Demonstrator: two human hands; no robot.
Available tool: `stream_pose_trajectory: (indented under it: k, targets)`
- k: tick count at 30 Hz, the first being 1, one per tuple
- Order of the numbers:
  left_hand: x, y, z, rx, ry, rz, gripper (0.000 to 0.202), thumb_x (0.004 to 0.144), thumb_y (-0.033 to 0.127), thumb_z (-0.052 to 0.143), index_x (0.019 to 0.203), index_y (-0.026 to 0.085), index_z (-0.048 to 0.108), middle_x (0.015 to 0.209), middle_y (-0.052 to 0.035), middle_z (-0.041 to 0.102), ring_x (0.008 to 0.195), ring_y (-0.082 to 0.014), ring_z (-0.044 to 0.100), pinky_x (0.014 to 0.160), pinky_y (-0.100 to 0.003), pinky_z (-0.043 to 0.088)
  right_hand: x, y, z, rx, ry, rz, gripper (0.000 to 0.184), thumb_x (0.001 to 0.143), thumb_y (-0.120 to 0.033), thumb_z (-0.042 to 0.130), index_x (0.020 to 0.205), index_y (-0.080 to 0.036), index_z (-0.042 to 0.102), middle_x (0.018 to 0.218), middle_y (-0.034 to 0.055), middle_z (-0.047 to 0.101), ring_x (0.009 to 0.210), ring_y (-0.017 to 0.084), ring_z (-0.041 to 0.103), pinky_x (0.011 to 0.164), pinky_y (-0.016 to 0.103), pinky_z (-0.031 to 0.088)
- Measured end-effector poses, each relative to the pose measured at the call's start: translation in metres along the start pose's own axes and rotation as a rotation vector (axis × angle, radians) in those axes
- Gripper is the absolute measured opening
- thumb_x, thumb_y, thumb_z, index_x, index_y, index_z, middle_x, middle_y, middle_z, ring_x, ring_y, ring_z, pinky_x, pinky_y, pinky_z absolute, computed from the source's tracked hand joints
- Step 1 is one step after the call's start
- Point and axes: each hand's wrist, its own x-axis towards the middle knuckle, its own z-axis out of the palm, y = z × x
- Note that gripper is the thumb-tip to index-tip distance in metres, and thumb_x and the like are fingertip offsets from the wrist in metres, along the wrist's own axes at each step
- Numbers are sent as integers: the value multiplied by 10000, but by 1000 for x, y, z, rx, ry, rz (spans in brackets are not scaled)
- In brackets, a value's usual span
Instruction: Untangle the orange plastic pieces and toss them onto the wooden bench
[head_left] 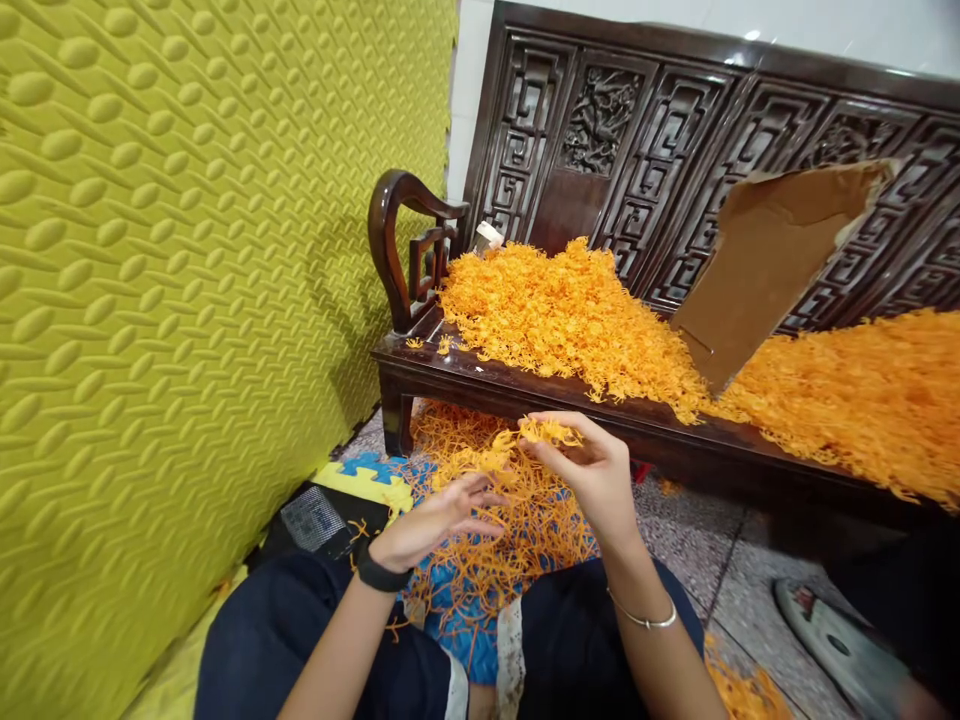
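My right hand [581, 462] pinches a small bunch of spidery orange plastic pieces [551, 432] between thumb and fingers. To its lower left is my left hand [446, 515], its fingers spread and no held thing visible in them. A few orange pieces [491, 455] show just past its fingertips; whether they touch it I cannot tell. Below both hands, a loose heap of thin orange strands [517, 540] lies on a blue sheet [457, 600] between my knees. A large pile of the small orange pieces [555, 310] sits on the dark wooden bench [487, 372] ahead.
An upright cardboard sheet [772, 260] separates that pile from a second orange pile [862, 390] on the right. A yellow textured foam wall [187, 300] stands close on my left. Another person's sandalled foot [840, 640] is at lower right.
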Motion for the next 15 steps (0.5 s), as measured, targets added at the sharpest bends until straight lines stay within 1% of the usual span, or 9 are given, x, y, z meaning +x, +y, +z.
stream_pose_trajectory:
  k: [1,3,5,7,8,9,11,13,15]
  targets:
    - [1,0,-2,-58,-8,9,554,728,589,613,1157,239,613,1378,-132,456,1184,-324,476,861,-488,465,0,0,0,48,6,43,165,738,-224,704,901,-224,677,949,25,690,816,161,663,747,267,539]
    - [3,-1,-6,-80,12,9,507,748,568,609,1080,189,661,1266,-154,566,1147,-319,515,885,-475,444,1,-1,0,125,6,105,164,714,-237,726,867,-204,678,877,28,698,725,147,666,675,245,546]
    - [4,0,-9,-44,31,-23,456,730,515,663,1001,150,695,1086,-155,675,1041,-295,595,904,-441,425,1,-1,1,165,5,135,156,716,-244,723,856,-191,679,832,27,695,675,136,662,629,230,543]
    - [4,0,-12,-39,-2,-70,429,668,486,730,914,136,719,925,-137,726,911,-281,656,876,-418,438,2,1,1,182,-33,155,153,718,-242,720,852,-182,679,817,27,687,654,133,658,609,227,539]
    - [4,0,-13,-51,-47,-90,453,641,519,734,870,127,726,864,-135,734,858,-285,672,854,-419,449,2,2,1,197,-66,164,153,719,-242,717,853,-180,677,807,26,682,642,131,654,602,231,538]
    - [3,0,-13,-70,-98,-101,511,625,586,707,825,116,729,812,-141,735,817,-296,681,833,-428,458,3,3,2,221,-95,170,153,723,-245,712,856,-180,673,798,24,678,629,130,649,595,236,535]
    - [3,-2,-14,-110,-183,-118,707,597,765,564,744,93,725,708,-163,723,748,-322,689,793,-458,469,3,6,3,282,-127,173,155,737,-255,696,870,-184,657,783,22,670,606,130,637,589,254,533]
    - [3,-7,-13,-133,-220,-177,853,548,875,423,687,84,710,612,-172,699,653,-332,686,700,-467,486,3,9,6,335,-131,157,158,750,-264,680,884,-189,643,793,23,663,606,133,631,605,276,538]
    - [3,-13,-10,-145,-225,-281,874,542,895,379,669,90,694,546,-155,676,531,-307,662,560,-438,483,2,9,8,366,-154,121,149,759,-262,673,891,-201,642,838,22,647,618,129,628,638,296,543]
